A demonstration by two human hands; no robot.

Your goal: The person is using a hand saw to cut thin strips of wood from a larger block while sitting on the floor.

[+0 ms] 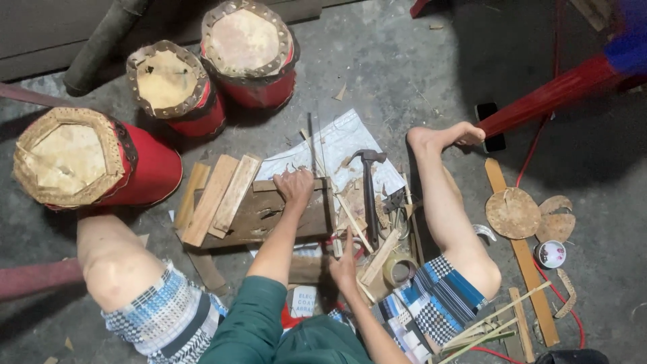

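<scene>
I sit on the floor with my legs spread. My left hand presses down on the top edge of a dark wooden board that lies between my knees. My right hand is closed on a thin saw blade that runs upward along the board's right edge. Pale wood slats lean on the board's left side. A claw hammer lies on white paper just right of the blade.
Three red drums with hide tops stand at the upper left: one, one, one. Round hide pieces, a long wood strip, a small cup, a tape roll and a phone lie to the right.
</scene>
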